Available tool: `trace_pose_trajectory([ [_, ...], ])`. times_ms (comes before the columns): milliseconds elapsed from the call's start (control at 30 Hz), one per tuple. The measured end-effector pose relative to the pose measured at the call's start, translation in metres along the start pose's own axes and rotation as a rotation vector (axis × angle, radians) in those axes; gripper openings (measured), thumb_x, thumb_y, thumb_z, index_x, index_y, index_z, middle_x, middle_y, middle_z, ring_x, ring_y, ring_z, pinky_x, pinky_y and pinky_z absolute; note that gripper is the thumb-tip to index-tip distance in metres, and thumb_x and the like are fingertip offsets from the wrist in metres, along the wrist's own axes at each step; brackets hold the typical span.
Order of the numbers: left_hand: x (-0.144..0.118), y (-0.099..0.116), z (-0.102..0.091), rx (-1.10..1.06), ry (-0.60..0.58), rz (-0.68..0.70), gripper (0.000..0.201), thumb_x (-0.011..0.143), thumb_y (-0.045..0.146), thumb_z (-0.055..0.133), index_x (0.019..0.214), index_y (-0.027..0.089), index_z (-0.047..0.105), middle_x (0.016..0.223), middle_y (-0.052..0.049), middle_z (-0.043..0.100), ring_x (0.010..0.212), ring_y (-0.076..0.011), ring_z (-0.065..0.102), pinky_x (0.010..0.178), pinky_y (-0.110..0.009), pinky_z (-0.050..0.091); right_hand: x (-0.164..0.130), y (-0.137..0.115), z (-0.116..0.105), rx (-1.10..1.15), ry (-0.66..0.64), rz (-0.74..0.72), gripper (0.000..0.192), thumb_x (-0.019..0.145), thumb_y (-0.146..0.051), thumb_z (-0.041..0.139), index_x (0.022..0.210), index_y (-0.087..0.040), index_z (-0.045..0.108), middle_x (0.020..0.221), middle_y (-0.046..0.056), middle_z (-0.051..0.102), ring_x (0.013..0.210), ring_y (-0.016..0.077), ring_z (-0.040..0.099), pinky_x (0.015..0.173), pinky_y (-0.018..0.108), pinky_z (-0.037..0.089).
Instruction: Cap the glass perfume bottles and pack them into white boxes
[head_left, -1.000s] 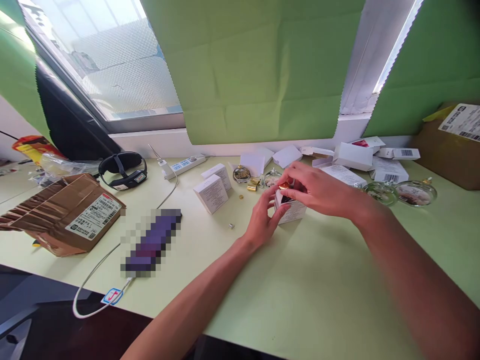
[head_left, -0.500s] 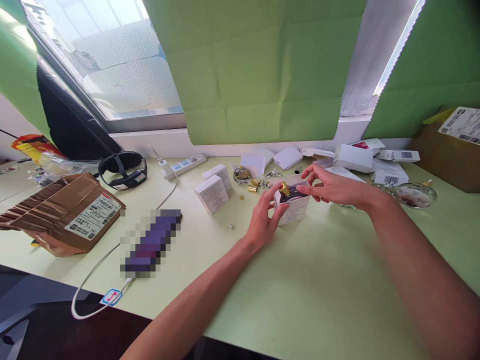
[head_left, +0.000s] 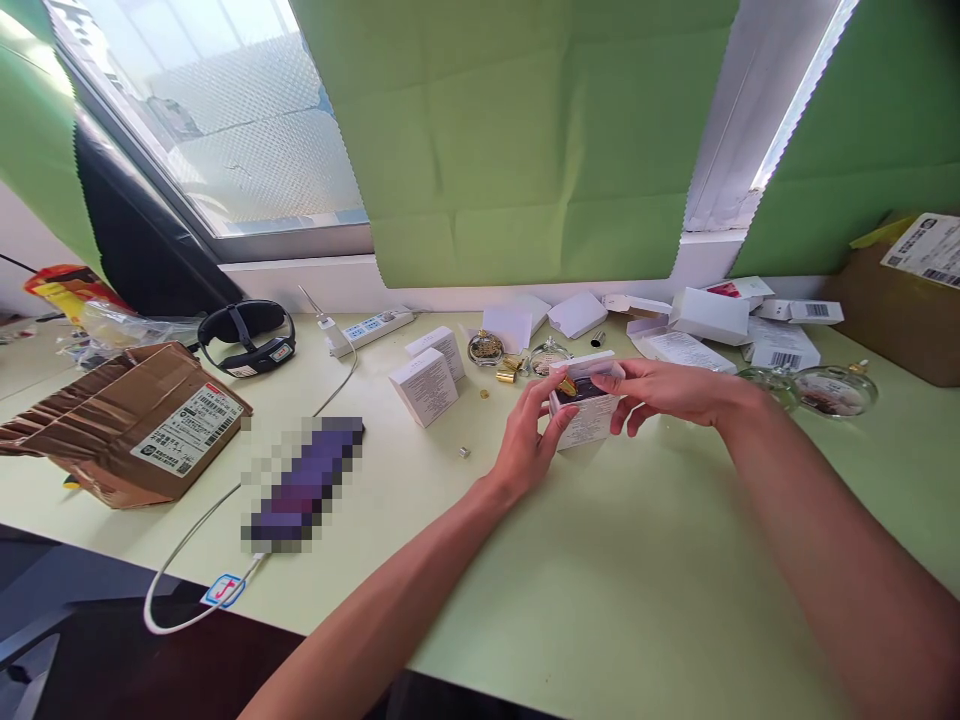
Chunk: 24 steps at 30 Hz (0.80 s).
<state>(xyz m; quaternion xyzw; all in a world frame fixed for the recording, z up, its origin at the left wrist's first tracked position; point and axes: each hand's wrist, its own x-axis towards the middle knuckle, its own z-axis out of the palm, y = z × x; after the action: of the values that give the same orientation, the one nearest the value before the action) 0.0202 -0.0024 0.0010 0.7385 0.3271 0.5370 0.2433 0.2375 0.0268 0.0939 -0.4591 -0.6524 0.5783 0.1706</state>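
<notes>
A small white printed box (head_left: 589, 424) stands upright on the table with its top open. Inside it sits a dark bottle with a gold neck (head_left: 568, 386), mostly hidden by the box walls and my fingers. My left hand (head_left: 523, 432) grips the box's left side, thumb on the front and fingers at the top edge. At the upper right, my right hand (head_left: 664, 392) pinches the box's rim, its thumb over the opening. Behind the box lie round glass bottles (head_left: 486, 347) and gold caps (head_left: 508, 373).
Two white boxes (head_left: 425, 388) stand left of my hands. A small silver piece (head_left: 464, 452) lies nearer me. Several opened boxes (head_left: 709, 316) and more glass bottles (head_left: 834, 391) are at right. A phone (head_left: 307, 485), cable and brown carton (head_left: 180, 430) occupy the left.
My right hand has lowered onto the box's right side and rim, its fingers more curled. The gold neck shows less above the box. My left hand has stayed in place.
</notes>
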Motion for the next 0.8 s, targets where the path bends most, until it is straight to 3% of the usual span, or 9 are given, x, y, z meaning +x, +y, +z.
trace_pose_trajectory([
  [267, 0.001, 0.002, -0.002, 0.068, -0.014, 0.025, 0.042, 0.1, 0.033, 0.051, 0.142, 0.032, 0.045, 0.135, -0.009, 0.056, 0.118, -0.0192, 0.06, 0.092, -0.033, 0.059, 0.007, 0.005, -0.003, 0.087, 0.01, 0.07, 0.042, 0.086, -0.051, 0.068, 0.123, -0.032, 0.065, 0.096, 0.003, 0.062, 0.065, 0.011, 0.053, 0.054, 0.024, 0.049],
  [467, -0.002, -0.002, 0.0, 0.134, 0.0, 0.066, 0.041, 0.101, 0.032, 0.05, 0.141, 0.03, 0.042, 0.133, -0.01, 0.056, 0.116, -0.0186, 0.061, 0.091, -0.034, 0.059, 0.005, -0.004, 0.005, -0.026, 0.111, 0.072, 0.04, 0.084, -0.05, 0.07, 0.117, -0.028, 0.065, 0.091, 0.003, 0.063, 0.065, 0.0128, 0.056, 0.054, 0.026, 0.045],
  [567, -0.003, -0.004, 0.002, 0.158, 0.047, 0.092, 0.038, 0.1, 0.031, 0.052, 0.136, 0.029, 0.04, 0.128, -0.008, 0.059, 0.107, -0.0154, 0.063, 0.09, -0.036, 0.06, 0.004, -0.009, 0.011, -0.108, 0.159, 0.104, 0.04, 0.087, -0.052, 0.066, 0.117, -0.026, 0.063, 0.097, 0.006, 0.066, 0.067, 0.0139, 0.059, 0.053, 0.026, 0.045],
  [733, -0.002, -0.001, 0.003, 0.214, 0.067, 0.017, 0.038, 0.1, 0.036, 0.052, 0.135, 0.028, 0.04, 0.129, -0.009, 0.059, 0.107, -0.0167, 0.064, 0.087, -0.037, 0.062, 0.005, -0.007, 0.01, -0.089, 0.112, 0.1, 0.042, 0.09, -0.055, 0.06, 0.124, -0.03, 0.06, 0.126, 0.006, 0.061, 0.069, 0.0134, 0.066, 0.055, 0.027, 0.047],
  [800, -0.001, 0.001, 0.002, 0.22, 0.076, -0.007, 0.039, 0.1, 0.036, 0.052, 0.136, 0.027, 0.041, 0.131, -0.01, 0.058, 0.109, -0.0176, 0.064, 0.087, -0.037, 0.062, 0.005, -0.005, 0.008, -0.057, 0.095, 0.095, 0.042, 0.09, -0.054, 0.061, 0.125, -0.03, 0.059, 0.124, 0.006, 0.061, 0.069, 0.0134, 0.066, 0.056, 0.026, 0.046],
])
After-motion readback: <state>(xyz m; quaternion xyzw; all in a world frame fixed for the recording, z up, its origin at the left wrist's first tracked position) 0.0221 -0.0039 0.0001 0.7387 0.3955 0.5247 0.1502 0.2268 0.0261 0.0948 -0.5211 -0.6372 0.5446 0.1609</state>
